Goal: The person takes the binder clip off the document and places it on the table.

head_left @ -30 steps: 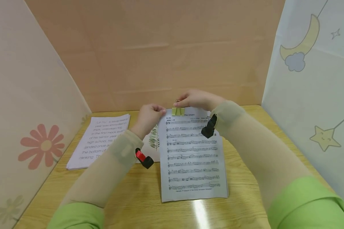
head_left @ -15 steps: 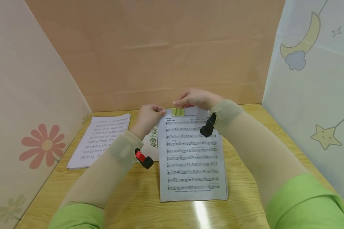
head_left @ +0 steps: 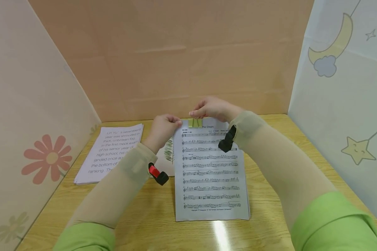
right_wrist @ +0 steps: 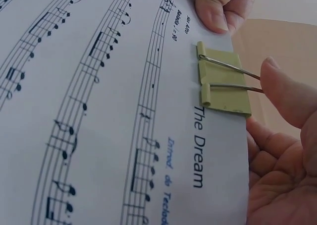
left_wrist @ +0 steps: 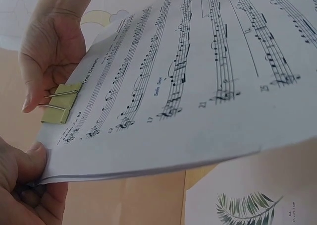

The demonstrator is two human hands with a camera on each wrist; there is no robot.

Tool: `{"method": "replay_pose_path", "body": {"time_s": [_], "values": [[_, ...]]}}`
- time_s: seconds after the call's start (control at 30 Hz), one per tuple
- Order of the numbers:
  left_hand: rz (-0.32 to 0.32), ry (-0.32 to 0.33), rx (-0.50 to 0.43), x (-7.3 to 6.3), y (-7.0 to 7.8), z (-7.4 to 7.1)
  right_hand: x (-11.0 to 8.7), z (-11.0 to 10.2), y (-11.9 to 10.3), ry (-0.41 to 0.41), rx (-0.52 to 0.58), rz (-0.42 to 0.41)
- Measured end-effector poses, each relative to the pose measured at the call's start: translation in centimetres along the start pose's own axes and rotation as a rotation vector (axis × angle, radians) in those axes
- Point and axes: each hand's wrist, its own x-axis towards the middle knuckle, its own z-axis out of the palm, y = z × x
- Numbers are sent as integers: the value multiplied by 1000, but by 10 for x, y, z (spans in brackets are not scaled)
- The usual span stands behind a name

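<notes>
A sheet of music headed "The Dream" (head_left: 212, 177) hangs upright over the table, with at least one more sheet behind it. My left hand (head_left: 162, 129) pinches its upper left corner between thumb and fingers. On the top edge, left of the title, sits a yellow-green binder clip (right_wrist: 225, 98). My right hand (head_left: 214, 108) holds the clip by its wire handles: the thumb (right_wrist: 285, 93) meets the front handle's end, while the other fingers lie behind the paper. The rear handle is hidden in the right wrist view.
A stack of printed text pages (head_left: 103, 153) lies at the left of the wooden table (head_left: 150, 216). Partly behind the music is a white sheet with a green leaf print (head_left: 168, 151). Patterned side panels and an orange back panel (head_left: 188, 62) enclose the table.
The clip's wire loop showed above the clip near my right thumb a second ago; now the thumb sits over its end. Hands and paper have otherwise barely shifted.
</notes>
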Motion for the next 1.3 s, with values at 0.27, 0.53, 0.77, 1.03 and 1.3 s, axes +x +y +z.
{"method": "replay_pose_path", "body": {"time_s": [0.27, 0.53, 0.77, 1.03, 1.3], "values": [[6, 8, 8, -1, 1, 0, 0, 1, 1, 21, -9, -8], [8, 3, -2, -2, 1, 0, -2, 0, 0, 26, -3, -12], [11, 6, -2, -2, -1, -1, -6, -5, -3, 52, -25, -33], [8, 18, -4, -3, -4, -1, -11, -19, 1, 104, -1, -38], [-8, 37, -1, -4, -5, -1, -25, -43, 16, 129, 67, -61]]}}
